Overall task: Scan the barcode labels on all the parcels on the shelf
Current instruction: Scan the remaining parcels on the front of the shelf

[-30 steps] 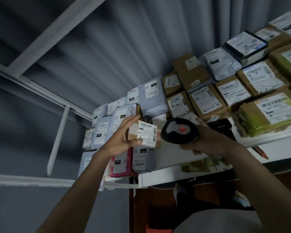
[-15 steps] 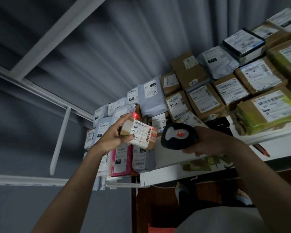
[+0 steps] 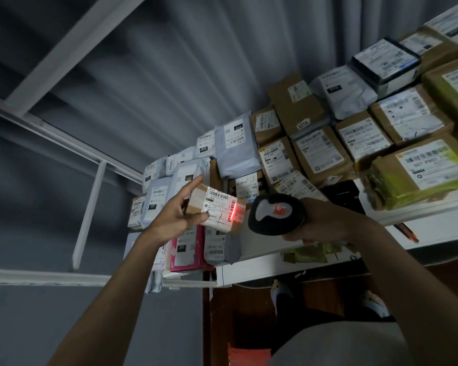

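Note:
My left hand (image 3: 173,216) grips a small brown parcel (image 3: 214,210) with a white label, lifted just off the shelf. A red scan line glows on the barcode at the label's right end. My right hand (image 3: 325,220) grips a black handheld scanner (image 3: 275,213) with a grey top and red button, its nose a short gap to the right of the parcel. Several grey mailer bags (image 3: 236,149) and brown boxes (image 3: 320,154) with labels cover the white shelf (image 3: 421,228) behind.
A pink parcel (image 3: 187,250) and a grey bag (image 3: 220,247) stand under the held parcel. Yellow-green wrapped boxes (image 3: 418,175) lie at the right. White shelf frame bars (image 3: 87,215) run along the left. A pencil (image 3: 406,232) lies on the shelf edge. Below is a wooden floor (image 3: 243,318).
The held parcel has tilted, and the red scan light has shifted from the label's left corner to the barcode at its right end. Both hands stay close together.

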